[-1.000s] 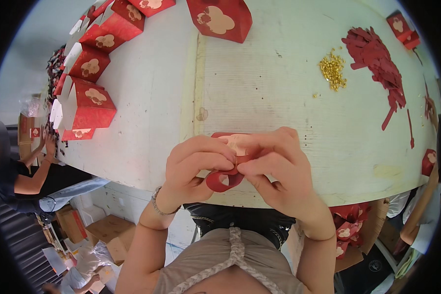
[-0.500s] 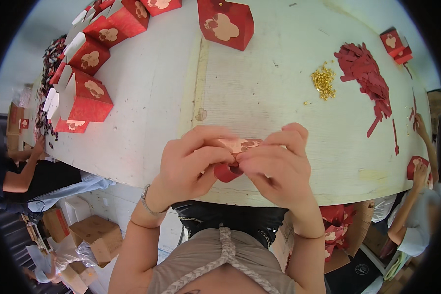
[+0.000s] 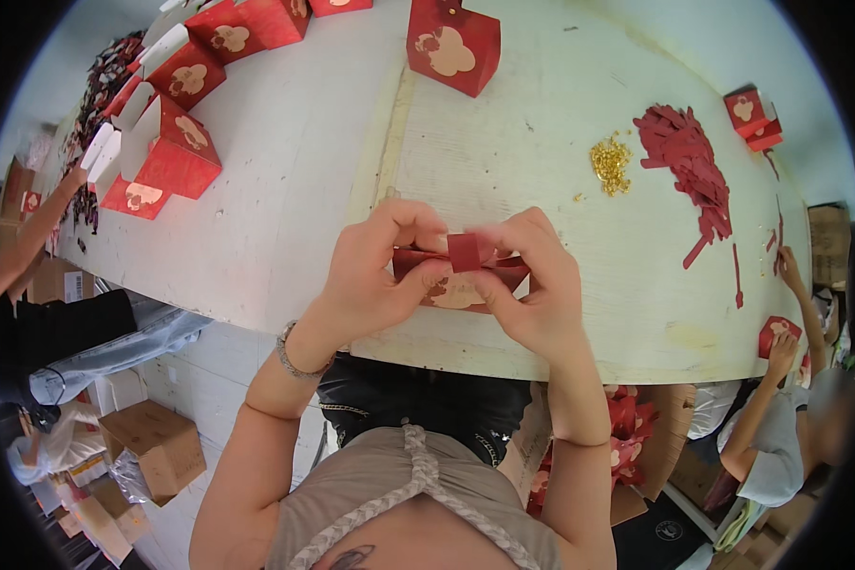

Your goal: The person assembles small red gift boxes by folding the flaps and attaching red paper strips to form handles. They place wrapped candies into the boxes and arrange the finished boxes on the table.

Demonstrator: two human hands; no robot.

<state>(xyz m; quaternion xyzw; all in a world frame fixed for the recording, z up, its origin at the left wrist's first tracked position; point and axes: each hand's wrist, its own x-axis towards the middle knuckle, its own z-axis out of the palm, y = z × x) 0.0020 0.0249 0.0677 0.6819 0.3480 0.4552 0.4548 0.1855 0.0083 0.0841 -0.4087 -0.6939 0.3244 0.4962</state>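
Head view: my left hand (image 3: pixel 369 268) and right hand (image 3: pixel 544 285) are close together in front of me, thumbs toward me, the other fingers curled over behind. The left thumb and fingers pinch the upper edge of a red cardboard box with a pale flower-shaped panel (image 3: pixel 458 293); the right pinch at a flat, dark red strap (image 3: pixel 465 254) and the box edge beside it. The strap's broad face shows between my fingertips; what the fingers do behind it is hidden, and I cannot tell whether a fastener sits there.

To do this well, I judge, the left pinch should brace the card close to the strap, so pressure from the right thumb meets support and the panel doesn't crease. The strap is best square to the edge, the force straight through rather than sideways.

The box is held over the near edge of the pale worktop (image 3: pixel 285 180). Farther out, to the right, are a small heap of shiny gold metal pieces (image 3: pixel 611 167) and a loose pile of dark red flat strips (image 3: pixel 686 161). Beyond my hands stands another red box with a pale flower shape (image 3: pixel 453 59); a row of open red boxes with white inner flaps (image 3: pixel 188 81) lines the left.
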